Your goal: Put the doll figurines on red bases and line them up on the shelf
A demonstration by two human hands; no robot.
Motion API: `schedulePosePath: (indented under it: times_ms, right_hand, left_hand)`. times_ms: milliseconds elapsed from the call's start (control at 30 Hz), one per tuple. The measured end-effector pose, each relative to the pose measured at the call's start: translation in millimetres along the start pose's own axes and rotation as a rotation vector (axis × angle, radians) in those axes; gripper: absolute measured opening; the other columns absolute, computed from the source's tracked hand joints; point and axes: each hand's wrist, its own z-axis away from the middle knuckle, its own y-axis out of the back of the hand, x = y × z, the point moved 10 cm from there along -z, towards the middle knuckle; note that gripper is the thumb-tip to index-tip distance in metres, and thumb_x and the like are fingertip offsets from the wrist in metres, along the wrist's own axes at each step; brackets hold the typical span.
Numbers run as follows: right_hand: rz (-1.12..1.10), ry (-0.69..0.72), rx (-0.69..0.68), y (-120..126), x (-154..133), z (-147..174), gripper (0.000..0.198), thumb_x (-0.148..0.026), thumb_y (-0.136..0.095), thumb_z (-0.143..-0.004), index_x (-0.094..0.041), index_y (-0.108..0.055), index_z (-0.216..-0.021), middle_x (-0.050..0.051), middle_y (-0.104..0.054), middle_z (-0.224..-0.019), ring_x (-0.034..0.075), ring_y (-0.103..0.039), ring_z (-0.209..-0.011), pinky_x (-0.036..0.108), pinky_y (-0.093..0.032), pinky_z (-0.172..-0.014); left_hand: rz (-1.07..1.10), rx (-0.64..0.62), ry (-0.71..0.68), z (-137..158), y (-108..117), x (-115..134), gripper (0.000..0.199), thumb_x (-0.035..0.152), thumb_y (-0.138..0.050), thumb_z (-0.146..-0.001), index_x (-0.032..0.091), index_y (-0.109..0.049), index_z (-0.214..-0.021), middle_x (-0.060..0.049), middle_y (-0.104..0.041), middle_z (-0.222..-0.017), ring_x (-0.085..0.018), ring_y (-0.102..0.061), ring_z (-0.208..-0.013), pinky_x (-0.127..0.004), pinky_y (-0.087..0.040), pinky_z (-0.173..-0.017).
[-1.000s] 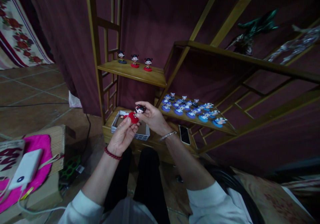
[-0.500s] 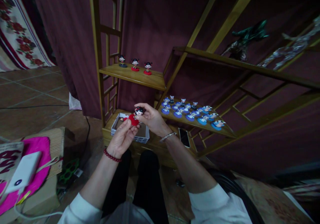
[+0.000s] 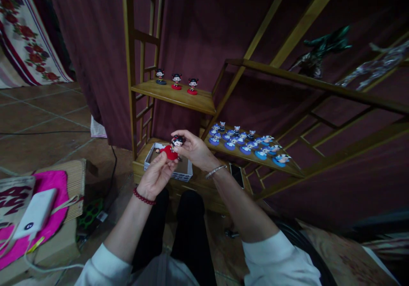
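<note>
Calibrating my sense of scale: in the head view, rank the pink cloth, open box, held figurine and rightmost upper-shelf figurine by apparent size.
1. Pink cloth, cut off by the frame
2. Open box
3. Held figurine, partly covered
4. Rightmost upper-shelf figurine
The held figurine looks nearer the camera, so true sizes may match.

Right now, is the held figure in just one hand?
No, the left hand grips the red base of the figure while the right hand holds its upper part.
</note>
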Motion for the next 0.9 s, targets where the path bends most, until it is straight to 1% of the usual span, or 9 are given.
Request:
schedulePosePath:
  times_ms: [167, 267, 367, 433, 500, 600, 733, 900]
  right_hand:
    - [0.006, -0.035, -0.046, -5.0, -1.4, 1.7, 0.037, -0.016, -0.057, -0.067, -0.02, -0.047, -0.102, -0.001, -0.051, -0.088, 0.008, -0.052, -0.077, 0.021, -0.046, -0.072]
    - [0.009, -0.034, -0.064, -6.4, -1.7, 2.9, 0.036, -0.015, -0.056, -0.067, -0.02, -0.047, -0.102, -0.001, -0.051, -0.087, 0.008, -0.052, -0.075, 0.021, -0.046, -0.07]
    - [0.057, -0.03, -0.061, -6.1, -0.7, 3.6, 0.036, -0.015, -0.054, -0.068, -0.022, -0.048, -0.103, -0.002, -0.052, -0.086, 0.008, -0.052, -0.074, 0.021, -0.046, -0.069]
    - [0.1, -0.031, -0.058, -6.2, 0.1, 4.1, 0.036, -0.015, -0.053, -0.069, -0.022, -0.048, -0.104, -0.001, -0.052, -0.087, 0.008, -0.052, -0.074, 0.021, -0.046, -0.068]
    - [0.126, -0.02, -0.059, -7.2, -0.4, 4.5, 0.036, -0.015, -0.053, -0.07, -0.021, -0.048, -0.105, 0.0, -0.052, -0.089, 0.009, -0.052, -0.074, 0.021, -0.046, -0.067]
    - [0.166, 0.008, -0.06, -9.5, -2.5, 4.6, 0.035, -0.014, -0.051, -0.071, -0.021, -0.049, -0.106, 0.001, -0.053, -0.095, 0.01, -0.053, -0.079, 0.022, -0.046, -0.07]
    - [0.248, 0.056, -0.059, -12.4, -5.4, 4.0, 0.035, -0.013, -0.05, -0.071, -0.021, -0.05, -0.105, 0.002, -0.052, -0.101, 0.012, -0.051, -0.088, 0.026, -0.044, -0.078]
    - [0.331, 0.098, -0.062, -14.9, -11.1, 3.9, 0.035, -0.013, -0.05, -0.072, -0.022, -0.05, -0.106, 0.002, -0.052, -0.102, 0.014, -0.05, -0.091, 0.029, -0.042, -0.082]
  left_hand:
    - [0.042, 0.025, 0.014, 1.2, 3.0, -3.5, 0.014, 0.015, -0.051, -0.078, 0.009, -0.061, -0.087, -0.006, -0.063, -0.074, -0.01, -0.058, -0.064, -0.019, -0.049, -0.06]
    - [0.072, 0.002, 0.033, 2.4, 1.1, -6.6, 0.017, 0.016, -0.049, -0.079, 0.009, -0.061, -0.088, -0.007, -0.063, -0.079, -0.01, -0.057, -0.066, -0.019, -0.048, -0.06]
    - [0.093, -0.019, 0.044, 3.3, -0.8, -7.9, 0.019, 0.019, -0.047, -0.081, 0.009, -0.06, -0.09, -0.008, -0.062, -0.082, -0.009, -0.057, -0.068, -0.019, -0.048, -0.061]
    - [0.093, 0.006, 0.049, 3.6, 1.9, -8.2, 0.018, 0.018, -0.047, -0.081, 0.009, -0.06, -0.089, -0.008, -0.062, -0.082, -0.009, -0.056, -0.067, -0.019, -0.048, -0.061]
    - [0.091, 0.058, 0.049, 4.1, 7.6, -8.1, 0.016, 0.016, -0.047, -0.08, 0.01, -0.06, -0.088, -0.007, -0.062, -0.082, -0.009, -0.056, -0.067, -0.019, -0.048, -0.061]
    - [0.092, 0.098, 0.05, 5.5, 12.9, -8.1, 0.015, 0.016, -0.049, -0.079, 0.011, -0.06, -0.088, -0.007, -0.061, -0.081, -0.009, -0.056, -0.066, -0.019, -0.048, -0.061]
    - [0.1, 0.075, 0.043, 7.2, 12.4, -6.2, 0.016, 0.016, -0.049, -0.079, 0.01, -0.06, -0.088, -0.007, -0.061, -0.083, -0.009, -0.056, -0.067, -0.02, -0.049, -0.063]
    - [0.1, 0.075, 0.038, 7.5, 12.6, -3.6, 0.017, 0.016, -0.047, -0.08, 0.01, -0.06, -0.089, -0.007, -0.062, -0.084, -0.009, -0.056, -0.066, -0.02, -0.049, -0.062]
